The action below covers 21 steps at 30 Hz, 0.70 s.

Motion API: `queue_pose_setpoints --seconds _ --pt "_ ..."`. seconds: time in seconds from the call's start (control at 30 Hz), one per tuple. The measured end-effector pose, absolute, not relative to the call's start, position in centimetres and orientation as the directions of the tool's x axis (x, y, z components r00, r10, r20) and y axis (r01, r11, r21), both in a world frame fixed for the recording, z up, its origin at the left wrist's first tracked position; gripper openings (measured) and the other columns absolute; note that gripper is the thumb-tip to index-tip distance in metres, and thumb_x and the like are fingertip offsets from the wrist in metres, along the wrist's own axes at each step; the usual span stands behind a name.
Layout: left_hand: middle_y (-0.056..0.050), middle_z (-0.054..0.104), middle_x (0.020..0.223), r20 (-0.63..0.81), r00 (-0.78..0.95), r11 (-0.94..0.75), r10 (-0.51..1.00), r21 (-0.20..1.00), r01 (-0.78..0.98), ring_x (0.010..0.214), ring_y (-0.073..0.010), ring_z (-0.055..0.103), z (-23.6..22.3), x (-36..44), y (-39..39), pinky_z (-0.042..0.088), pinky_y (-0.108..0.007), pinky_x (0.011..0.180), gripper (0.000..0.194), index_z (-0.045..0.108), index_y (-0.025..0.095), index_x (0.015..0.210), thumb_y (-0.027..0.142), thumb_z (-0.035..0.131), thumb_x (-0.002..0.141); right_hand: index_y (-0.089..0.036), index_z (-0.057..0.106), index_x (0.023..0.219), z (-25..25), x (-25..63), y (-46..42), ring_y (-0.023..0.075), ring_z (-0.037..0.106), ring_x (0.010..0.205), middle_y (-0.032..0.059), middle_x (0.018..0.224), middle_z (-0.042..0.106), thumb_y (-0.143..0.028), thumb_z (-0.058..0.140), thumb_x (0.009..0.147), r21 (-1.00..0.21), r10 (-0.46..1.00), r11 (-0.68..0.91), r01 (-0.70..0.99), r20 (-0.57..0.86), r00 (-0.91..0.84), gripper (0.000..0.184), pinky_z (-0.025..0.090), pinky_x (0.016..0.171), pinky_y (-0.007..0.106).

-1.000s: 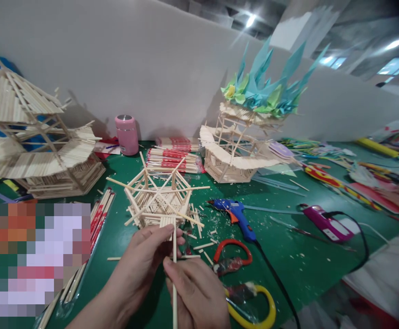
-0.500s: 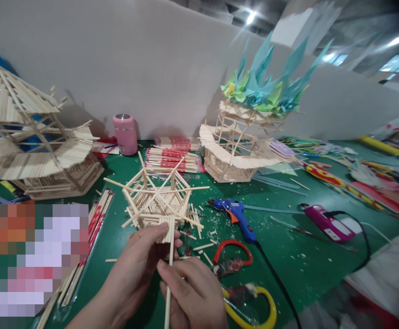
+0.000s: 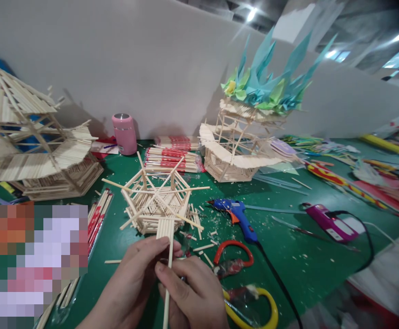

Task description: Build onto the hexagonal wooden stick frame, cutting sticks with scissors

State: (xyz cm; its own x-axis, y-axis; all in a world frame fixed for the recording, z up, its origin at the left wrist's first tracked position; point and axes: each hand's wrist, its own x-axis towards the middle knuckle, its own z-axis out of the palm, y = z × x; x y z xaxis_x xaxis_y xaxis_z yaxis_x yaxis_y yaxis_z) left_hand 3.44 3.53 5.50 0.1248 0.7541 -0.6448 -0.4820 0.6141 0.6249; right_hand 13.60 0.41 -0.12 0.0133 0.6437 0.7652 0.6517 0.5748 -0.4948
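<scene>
My left hand (image 3: pixel 144 269) is closed round a small flat row of pale wooden sticks (image 3: pixel 163 228), thumb on top. My right hand (image 3: pixel 192 288) pinches a longer wooden stick (image 3: pixel 167 297), which runs up along the row and under the left thumb. Just beyond the fingers stands a low wooden stick frame (image 3: pixel 156 201), many-sided, with crossing sticks on top. Right of my right hand are scissor handles, a red loop (image 3: pixel 233 242) and a yellow loop (image 3: pixel 273 306); their blades are hidden.
A blue glue gun (image 3: pixel 233 212) with a black cord lies right of the frame, among stick scraps. Behind are stick packs (image 3: pixel 172 160) and a pink flask (image 3: pixel 124 135). Stick pavilions stand left (image 3: pixel 59 160) and right (image 3: pixel 233 160), the right one topped with blue paper. A purple device (image 3: pixel 329 221) lies farther right.
Both hands have drawn slightly down and toward me with the sticks. More of the short row now shows above the left thumb. The frame and tools stay about where they were.
</scene>
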Motion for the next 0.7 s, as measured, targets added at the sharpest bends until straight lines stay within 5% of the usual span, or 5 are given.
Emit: queue_pose_setpoints --seconds 0.27,0.47,0.7 --pt "-0.003 0.074 0.06 -0.636 0.156 0.607 0.755 0.59 -0.532 0.064 -0.0141 0.064 6.1 3.6 2.8 0.05 -0.019 0.063 0.01 0.076 0.016 0.055 0.023 0.078 0.049 -0.023 0.067 0.087 -0.1 13.6 0.5 0.0123 0.053 0.055 -0.0015 0.061 0.065 -0.025 0.047 0.093 -0.481 0.624 0.582 0.656 0.781 0.02 0.021 0.038 0.052 0.026" --pt "-0.007 0.075 0.067 -0.683 0.12 0.617 0.721 0.554 -0.559 0.072 -0.0167 0.065 5.7 3.9 2.6 0.052 -0.02 0.069 0.012 0.076 0.012 0.059 0.021 0.076 0.05 -0.022 0.069 0.071 -0.7 13.0 0.2 0.0111 0.051 0.054 -0.0018 0.056 0.063 -0.043 0.046 0.092 -0.681 0.725 0.461 0.569 0.659 0.2 0.038 0.037 0.054 0.025" --pt "-0.008 0.073 0.067 -0.757 0.077 0.66 0.648 0.509 -0.552 0.074 -0.0187 0.063 5.7 4.1 2.7 0.051 -0.023 0.069 0.02 0.076 0.011 0.058 0.025 0.078 0.042 -0.022 0.068 0.07 -1.1 12.9 0.4 0.0115 0.051 0.053 -0.0021 0.054 0.062 -0.041 0.046 0.092 -0.662 0.703 0.477 0.579 0.682 0.201 0.037 0.037 0.053 0.025"
